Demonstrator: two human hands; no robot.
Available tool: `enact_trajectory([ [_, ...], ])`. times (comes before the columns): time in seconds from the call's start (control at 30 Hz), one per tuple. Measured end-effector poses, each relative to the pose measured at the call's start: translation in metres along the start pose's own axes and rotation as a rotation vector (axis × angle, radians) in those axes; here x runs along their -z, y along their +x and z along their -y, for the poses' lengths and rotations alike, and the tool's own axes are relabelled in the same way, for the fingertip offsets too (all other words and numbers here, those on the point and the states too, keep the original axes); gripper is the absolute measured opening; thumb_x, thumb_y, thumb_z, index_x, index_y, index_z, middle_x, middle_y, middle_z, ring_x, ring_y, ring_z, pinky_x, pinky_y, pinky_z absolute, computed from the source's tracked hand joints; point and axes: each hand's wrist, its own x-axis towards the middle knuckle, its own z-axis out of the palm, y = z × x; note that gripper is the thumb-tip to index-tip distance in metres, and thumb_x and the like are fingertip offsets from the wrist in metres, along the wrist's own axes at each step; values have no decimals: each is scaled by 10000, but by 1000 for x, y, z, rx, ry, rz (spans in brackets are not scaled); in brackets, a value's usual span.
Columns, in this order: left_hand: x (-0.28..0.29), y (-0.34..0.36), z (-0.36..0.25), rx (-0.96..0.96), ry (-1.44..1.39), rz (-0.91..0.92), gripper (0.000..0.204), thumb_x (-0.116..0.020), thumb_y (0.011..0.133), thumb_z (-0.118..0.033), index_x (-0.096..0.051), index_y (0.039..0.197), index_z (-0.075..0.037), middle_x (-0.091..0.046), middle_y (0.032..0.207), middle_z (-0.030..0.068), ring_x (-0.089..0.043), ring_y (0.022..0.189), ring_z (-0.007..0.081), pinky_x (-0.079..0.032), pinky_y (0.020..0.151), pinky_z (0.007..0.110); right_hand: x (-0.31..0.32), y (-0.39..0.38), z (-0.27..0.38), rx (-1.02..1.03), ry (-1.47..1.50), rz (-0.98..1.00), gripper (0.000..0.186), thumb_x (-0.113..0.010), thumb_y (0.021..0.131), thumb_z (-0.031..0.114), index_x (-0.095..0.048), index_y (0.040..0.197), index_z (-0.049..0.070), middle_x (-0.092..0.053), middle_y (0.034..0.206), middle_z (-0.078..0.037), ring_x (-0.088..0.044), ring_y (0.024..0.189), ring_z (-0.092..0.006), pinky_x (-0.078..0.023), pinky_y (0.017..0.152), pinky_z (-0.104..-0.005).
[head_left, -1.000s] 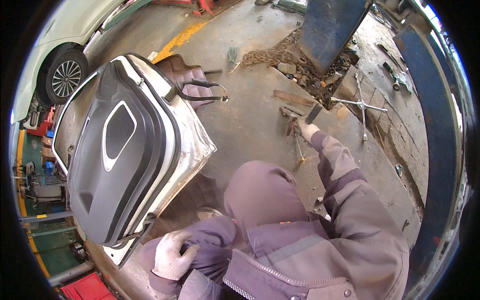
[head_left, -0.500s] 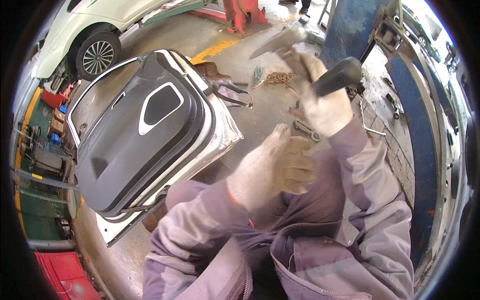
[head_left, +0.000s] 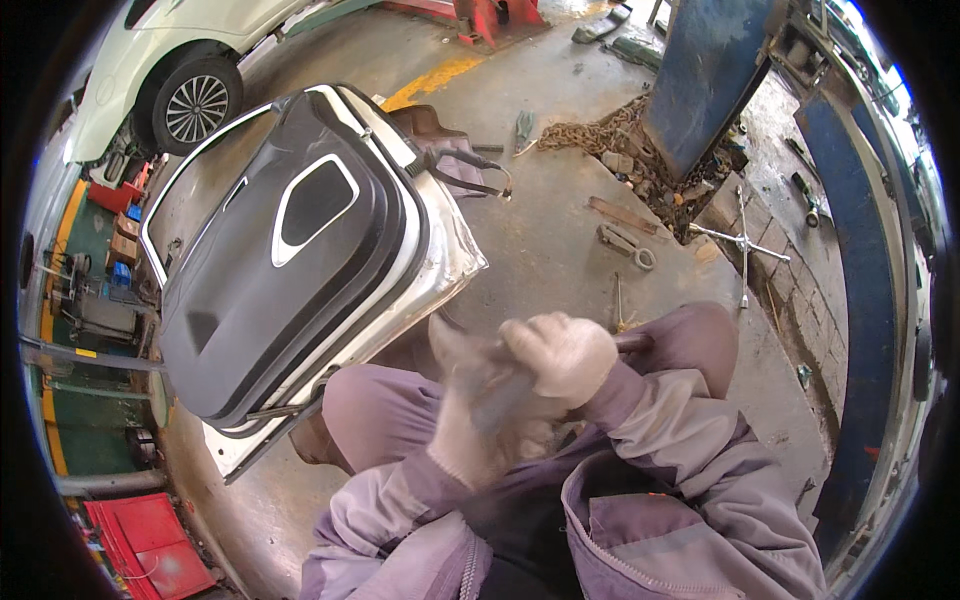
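My right hand [head_left: 565,352], in a pale work glove, is closed round a hammer whose dark handle [head_left: 634,342] sticks out to the right. The grey hammer head [head_left: 500,398] is smeared by motion and lies against my gloved left hand [head_left: 470,415]. The left thumb points up, and the left fingers curl beneath the head. Both hands are over my lap, between my bent knees. To the left lies a white car door [head_left: 452,255] with its black inner panel [head_left: 300,270] facing up; neither hand touches it.
A rusty chain [head_left: 585,135] lies by a blue lift post [head_left: 700,80]. Nearer are a ring-ended metal tool [head_left: 625,246] and a four-way wheel wrench [head_left: 742,242]. A white car [head_left: 110,80] stands at the far left, above a red box [head_left: 150,545] near the lower left.
My right hand has swung the hammer down and left from its raised place, bringing its head against my left hand. The left hand has moved left and down. The car door stays put.
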Motion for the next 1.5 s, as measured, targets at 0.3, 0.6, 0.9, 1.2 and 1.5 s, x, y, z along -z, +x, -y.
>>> enact_trajectory([
  [0.3,-23,1,-5,-70,307,-279,350,-596,1054,-262,-585,1325,-41,-674,1001,128,-681,863,182,-595,711,300,-15,0,-22,126,97,-108,430,-730,745,251,-683,1150,113,-633,845,-37,-671,709,-260,-551,583,-383],
  [0.6,4,11,-14,-9,413,-317,316,-583,898,-95,-593,1209,-39,-579,816,63,-551,642,170,-463,566,306,5,-6,-69,-326,60,-227,405,-870,726,181,-708,1081,69,-710,904,-144,-709,819,-338,-584,727,-424],
  [0.9,19,86,-27,-20,-104,-275,153,-594,1068,-282,-595,1114,-136,-597,885,7,-556,693,143,-450,602,285,52,16,-56,-774,1055,-1081,215,-701,1045,243,-552,1085,94,-496,797,-12,-540,613,-148,-429,504,-298],
  [1.2,-10,98,-22,-66,-162,-291,195,-578,1079,-300,-577,1170,-128,-582,909,9,-560,728,151,-485,633,275,46,14,-54,-733,1065,-1057,218,-731,1025,176,-564,1072,43,-589,866,-46,-625,624,-165,-472,506,-276],
  [1.5,-13,118,-27,-177,-341,-270,146,-597,1066,-251,-632,1038,-112,-629,883,-10,-629,733,118,-591,628,247,37,12,-49,-736,1033,-971,207,-711,1027,131,-549,1125,47,-585,873,-42,-620,616,-150,-486,528,-273],
])
